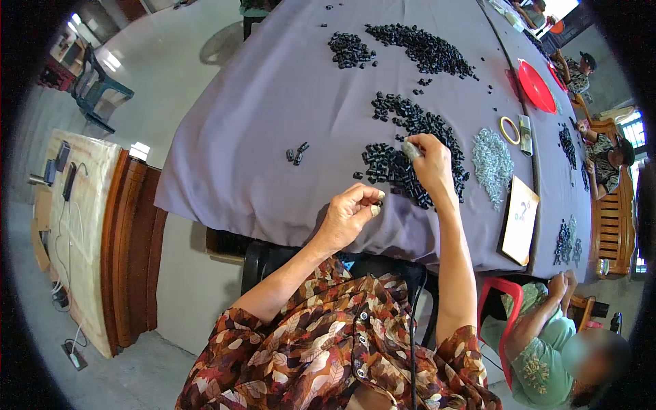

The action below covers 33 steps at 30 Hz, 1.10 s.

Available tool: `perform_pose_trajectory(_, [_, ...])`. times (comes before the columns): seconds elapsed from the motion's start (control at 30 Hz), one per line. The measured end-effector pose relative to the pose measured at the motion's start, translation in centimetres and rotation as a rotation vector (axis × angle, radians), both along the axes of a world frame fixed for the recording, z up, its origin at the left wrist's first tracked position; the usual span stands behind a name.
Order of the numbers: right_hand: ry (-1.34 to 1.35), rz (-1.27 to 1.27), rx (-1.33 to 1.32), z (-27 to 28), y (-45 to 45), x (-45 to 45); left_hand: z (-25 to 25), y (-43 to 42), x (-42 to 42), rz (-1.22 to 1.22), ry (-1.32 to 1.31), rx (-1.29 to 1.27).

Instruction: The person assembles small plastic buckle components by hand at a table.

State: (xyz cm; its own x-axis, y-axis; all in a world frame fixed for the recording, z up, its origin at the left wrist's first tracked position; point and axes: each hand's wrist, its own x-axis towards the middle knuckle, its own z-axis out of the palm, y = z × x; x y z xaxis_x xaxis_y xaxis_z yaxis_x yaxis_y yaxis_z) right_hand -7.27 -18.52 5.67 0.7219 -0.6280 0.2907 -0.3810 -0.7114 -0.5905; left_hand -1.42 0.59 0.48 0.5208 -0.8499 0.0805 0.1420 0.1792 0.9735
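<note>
My left hand (pixel 350 213) is just above the near edge of the cloth-covered table, thumb and forefinger pinched on a small black piece (pixel 380 202). My right hand (pixel 432 165) reaches over the near pile of small black pieces (pixel 383 164), its fingers closed together. Something greyish shows at its fingertips, and I cannot make out what they hold. To the right of this hand lies a heap of small clear pieces (pixel 492 167). A few black pieces (pixel 298 154) sit apart to the left.
More black pieces (pixel 427 49) lie farther up the grey cloth (pixel 260 137). At right are a yellow ring (pixel 509 130), a red basin (pixel 536 85) and a marked board (pixel 520 222). A person in green (pixel 540 342) sits close on my right; others sit beyond. A marble-topped cabinet (pixel 85 232) stands left.
</note>
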Motion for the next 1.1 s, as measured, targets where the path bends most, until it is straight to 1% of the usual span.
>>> perform_pose_trajectory(0.1, [0.148,-0.043,-0.190,-0.6,-0.6,1.5,1.0,0.2,0.0,-0.001,-0.056,-0.001])
perform_pose_trajectory(0.13, [0.202,-0.064,-0.194,-0.3,-0.4,1.9,1.1,0.2,-0.1,0.003,-0.080,-0.006])
perform_pose_trajectory(0.2, [0.216,-0.057,-0.215,-1.0,-0.8,2.5,1.0,0.1,0.0,-0.002,-0.106,-0.029])
perform_pose_trajectory(0.27, [0.220,-0.036,-0.239,-1.5,-1.0,2.8,1.0,0.0,0.1,-0.016,-0.039,-0.038])
perform_pose_trajectory(0.4, [0.278,0.032,-0.411,-1.9,-1.2,3.2,0.6,0.0,0.3,-0.056,0.048,-0.049])
perform_pose_trajectory(0.5, [0.245,0.047,-0.401,-1.4,-1.2,2.9,0.7,-0.1,0.3,-0.081,0.170,-0.060])
perform_pose_trajectory(0.53, [0.152,0.055,-0.362,-1.3,-1.0,2.5,0.7,0.0,0.3,-0.081,0.164,-0.052])
perform_pose_trajectory(0.6, [0.042,0.065,-0.155,-0.8,-0.1,1.4,0.8,0.1,0.4,-0.083,0.155,-0.033])
perform_pose_trajectory(0.67, [-0.046,0.102,0.092,0.4,1.8,-0.6,0.7,0.1,0.4,-0.069,0.254,-0.060])
perform_pose_trajectory(0.7, [-0.065,0.118,0.193,0.9,3.2,-1.7,0.6,0.1,0.4,-0.064,0.307,-0.071])
perform_pose_trajectory(0.73, [-0.028,0.123,0.287,0.8,4.3,-3.0,1.2,0.0,0.3,-0.031,0.390,-0.097])
perform_pose_trajectory(0.83, [0.012,0.128,0.519,1.1,7.7,-5.1,0.7,0.1,0.6,-0.048,0.398,-0.078])
perform_pose_trajectory(0.97, [-0.023,0.147,0.644,-0.4,9.0,-6.3,0.6,0.1,0.1,-0.064,0.240,-0.036])
perform_pose_trajectory(1.0, [-0.011,0.134,0.677,-0.5,9.0,-6.3,0.8,0.1,0.1,-0.065,0.237,-0.029])
perform_pose_trajectory(1.1, [-0.067,0.130,0.665,-0.8,9.2,-6.7,1.2,0.1,0.0,-0.059,0.179,0.031])
